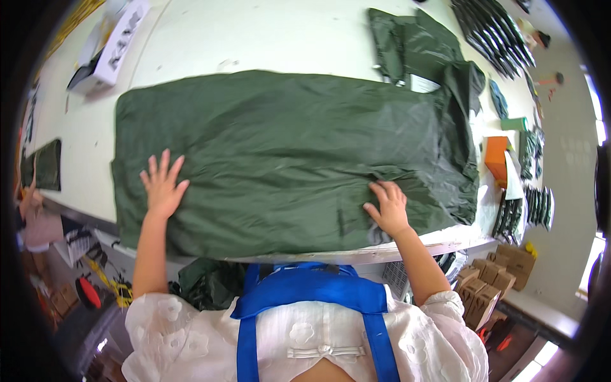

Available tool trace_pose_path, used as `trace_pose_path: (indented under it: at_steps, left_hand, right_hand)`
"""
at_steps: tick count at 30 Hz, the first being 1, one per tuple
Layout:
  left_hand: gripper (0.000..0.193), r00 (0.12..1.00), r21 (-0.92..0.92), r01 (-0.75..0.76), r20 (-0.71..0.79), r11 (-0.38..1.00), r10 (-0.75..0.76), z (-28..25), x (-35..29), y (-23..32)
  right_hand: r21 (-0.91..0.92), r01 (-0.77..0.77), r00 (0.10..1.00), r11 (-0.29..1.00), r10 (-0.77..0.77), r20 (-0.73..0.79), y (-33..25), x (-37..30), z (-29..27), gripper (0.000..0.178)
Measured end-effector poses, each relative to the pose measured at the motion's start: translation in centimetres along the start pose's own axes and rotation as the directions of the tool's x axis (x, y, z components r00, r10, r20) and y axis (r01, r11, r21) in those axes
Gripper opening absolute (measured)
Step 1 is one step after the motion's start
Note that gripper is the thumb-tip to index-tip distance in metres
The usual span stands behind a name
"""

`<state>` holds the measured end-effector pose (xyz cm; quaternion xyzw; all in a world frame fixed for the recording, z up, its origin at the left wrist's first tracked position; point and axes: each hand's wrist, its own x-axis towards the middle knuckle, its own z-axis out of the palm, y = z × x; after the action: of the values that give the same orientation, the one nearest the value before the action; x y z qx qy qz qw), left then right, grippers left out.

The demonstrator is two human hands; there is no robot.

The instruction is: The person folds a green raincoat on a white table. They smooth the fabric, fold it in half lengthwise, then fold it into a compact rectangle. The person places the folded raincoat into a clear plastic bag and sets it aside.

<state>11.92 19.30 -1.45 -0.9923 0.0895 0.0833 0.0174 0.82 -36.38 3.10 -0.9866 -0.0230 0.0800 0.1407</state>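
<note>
A large dark green waterproof garment, seemingly rainwear, lies spread over the white table, with fine wrinkles across it. Its right end is bunched, and more green fabric extends beyond it at the far right, beside a white label. My left hand rests flat near the garment's left end with its fingers spread. On the creased part near the front right edge lies my right hand, fingers slightly bent and thumb apart, touching the cloth. Neither hand holds anything that I can see.
A white box stands at the back left of the table. Stacked dark green packets and an orange box are on the right. Cardboard boxes stand lower right. Another person's arm shows at the far left.
</note>
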Motion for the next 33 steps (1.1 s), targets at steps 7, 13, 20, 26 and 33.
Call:
trace_pose_path:
  at_steps: [7,13,20,26,33]
  left_hand:
    - [0.067,0.933,-0.249,-0.329,-0.233,0.911,0.274,-7.0,7.8,17.2]
    - [0.055,0.584,-0.407,-0.811,-0.517,0.42,0.626,-7.9,17.7,46.2]
    - [0.059,0.681,-0.294,-0.726,-0.437,0.621,0.588,-2.7,21.4,55.2]
    - [0.063,0.759,-0.347,-0.62,-0.037,0.704,0.65,-5.7,21.1,54.4]
    - [0.053,0.699,-0.773,-0.406,0.081,0.487,0.711,-9.3,10.9,49.3]
  right_hand:
    - [0.216,-0.055,0.837,0.975,0.163,-0.522,13.3,15.3,-12.8,0.044]
    - [0.954,-0.242,0.573,0.176,0.82,-0.006,27.4,33.0,-19.9,0.061]
    - [0.96,0.19,0.737,0.207,0.616,-0.278,31.4,39.1,-18.9,0.018]
    - [0.511,0.761,0.606,0.399,-0.718,-0.342,6.7,24.0,-18.1,0.034]
    - [-0.003,0.205,0.959,0.979,-0.202,-0.201,12.2,10.3,-14.4,0.071]
